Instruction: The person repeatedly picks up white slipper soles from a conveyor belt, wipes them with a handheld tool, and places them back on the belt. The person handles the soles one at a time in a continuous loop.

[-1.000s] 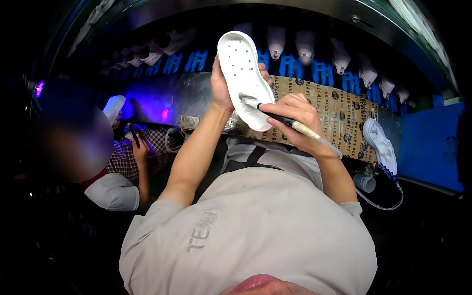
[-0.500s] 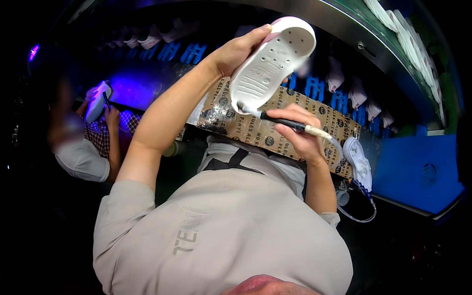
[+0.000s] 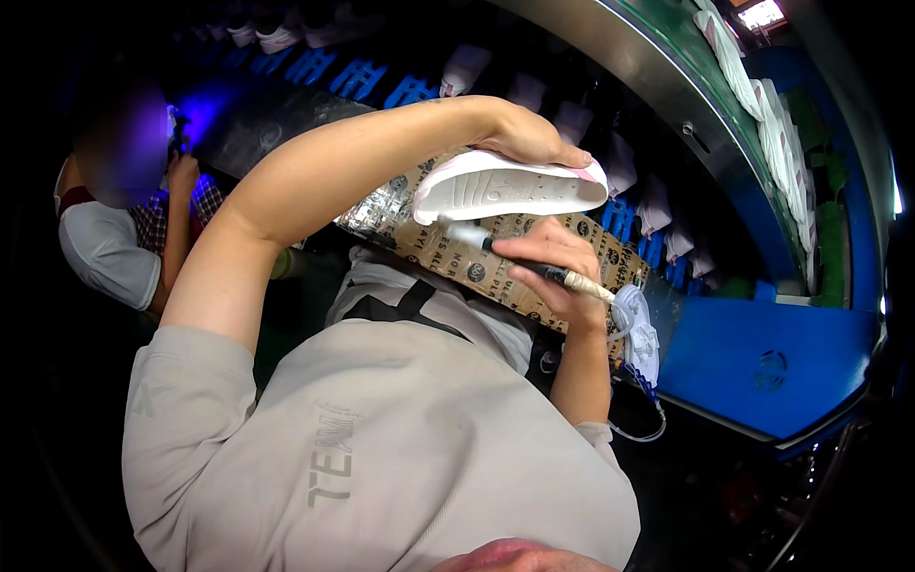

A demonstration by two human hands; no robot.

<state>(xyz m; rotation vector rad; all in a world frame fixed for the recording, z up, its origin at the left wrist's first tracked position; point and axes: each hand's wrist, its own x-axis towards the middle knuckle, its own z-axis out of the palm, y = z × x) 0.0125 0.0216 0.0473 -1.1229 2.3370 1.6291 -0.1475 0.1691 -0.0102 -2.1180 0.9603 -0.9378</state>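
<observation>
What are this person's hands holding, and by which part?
The left hand holds the white sole by its upper edge, near the picture-right end; the right hand holds the brush by its black handle.

Looks dim, with violet light (image 3: 197,112) glowing at upper left and a white light (image 3: 762,13) at top right. Has a metal desk (image 3: 272,132) partly covered in brown printed cardboard (image 3: 410,238), a metal beam (image 3: 658,81) beyond, and a blue panel (image 3: 743,357) at right.
</observation>
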